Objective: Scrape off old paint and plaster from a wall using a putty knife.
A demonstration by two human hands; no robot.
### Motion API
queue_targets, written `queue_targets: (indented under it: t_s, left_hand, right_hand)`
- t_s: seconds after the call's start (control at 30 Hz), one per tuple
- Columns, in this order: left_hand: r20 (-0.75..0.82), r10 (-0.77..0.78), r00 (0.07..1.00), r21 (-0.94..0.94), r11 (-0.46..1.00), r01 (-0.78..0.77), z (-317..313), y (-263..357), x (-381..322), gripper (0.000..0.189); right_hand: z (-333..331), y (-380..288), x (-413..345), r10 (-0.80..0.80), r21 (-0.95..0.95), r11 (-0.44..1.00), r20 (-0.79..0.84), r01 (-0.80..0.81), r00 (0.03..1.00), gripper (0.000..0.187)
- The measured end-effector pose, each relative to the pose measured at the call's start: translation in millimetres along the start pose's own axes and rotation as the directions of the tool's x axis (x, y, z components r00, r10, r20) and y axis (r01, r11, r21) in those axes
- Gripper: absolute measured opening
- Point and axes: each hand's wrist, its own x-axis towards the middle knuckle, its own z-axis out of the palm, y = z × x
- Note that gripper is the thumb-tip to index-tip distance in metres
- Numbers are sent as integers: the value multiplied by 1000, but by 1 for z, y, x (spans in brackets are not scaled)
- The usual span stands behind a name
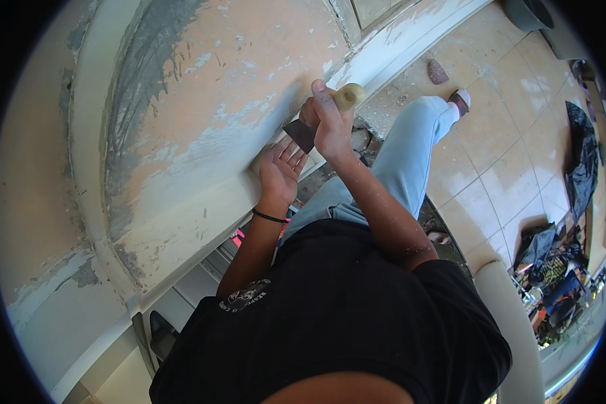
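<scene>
My right hand [331, 118] grips a putty knife with a pale, rounded handle [347, 98]. Its dark, flat blade [301, 135] points down and to the left, towards my other hand. My left hand [280, 174] is turned palm up, fingers apart and holding nothing, with its fingertips right by the blade's edge. Whether they touch the metal cannot be made out. Beside both hands stands a wall [222, 96] with peeling peach and white paint and scraped grey patches.
A moulded pale trim [88, 151] runs along the wall at left. Broken rubble [361, 139] lies below my hands, and a stone [437, 72] rests on the tiled floor [500, 151]. Black plastic [581, 161] and piled clutter [560, 298] are at right. A grey tub [527, 15] stands at top right.
</scene>
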Motion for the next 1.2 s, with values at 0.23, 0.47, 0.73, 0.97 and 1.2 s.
queue_targets:
  t_s: [0.23, 0.47, 0.73, 0.97, 1.2]
  left_hand:
    - [30, -16, 999, 18, 1000, 16, -2, 0, 2, 55]
    - [58, -14, 998, 3, 1000, 14, -13, -2, 9, 56]
    - [112, -29, 993, -8, 1000, 30, -14, -2, 4, 51]
    - [42, -15, 999, 21, 1000, 14, -10, 0, 7, 56]
    - [83, -34, 996, 31, 999, 31, -10, -1, 0, 50]
  right_hand:
    - [0, 2, 11, -81, 39, 996, -31, 82, 996, 55]
    - [-7, 4, 9, -60, 42, 997, 22, 59, 998, 58]
    - [-9, 3, 5, -65, 22, 998, 69, 63, 996, 53]
    - [-2, -12, 11, -86, 2, 996, 35, 86, 996, 52]
    - [1, -22, 9, -100, -49, 994, -80, 96, 992, 53]
